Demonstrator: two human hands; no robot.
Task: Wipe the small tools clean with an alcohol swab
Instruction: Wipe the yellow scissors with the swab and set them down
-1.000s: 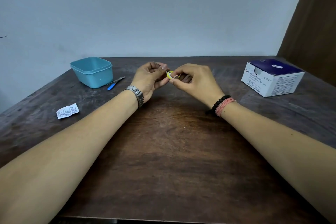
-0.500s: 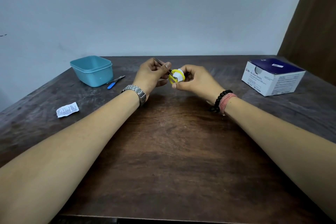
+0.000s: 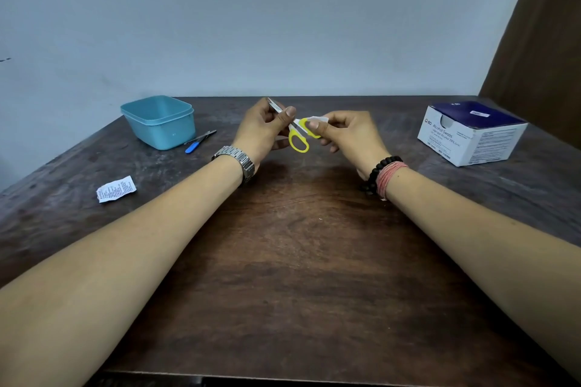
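While left hand (image 3: 262, 130) grips scissors (image 3: 297, 135) blades, right hand (image 3: 345, 138) pinches swab (image 3: 319, 119) against handle.

Bare table (image 3: 298, 276) between tub (image 3: 158, 122), box (image 3: 471, 135)

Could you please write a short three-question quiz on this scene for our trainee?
1. True or false: the left hand holds the scissors by the blades.
2. Which thing lies right beside the tub? A) the box B) the blue tool C) the wrapper
3. Fill in: the right hand pinches a white ____ against the yellow handle.

Key:
1. True: the left hand grips the blades, and the handles point toward the right hand.
2. B.
3. Swab.
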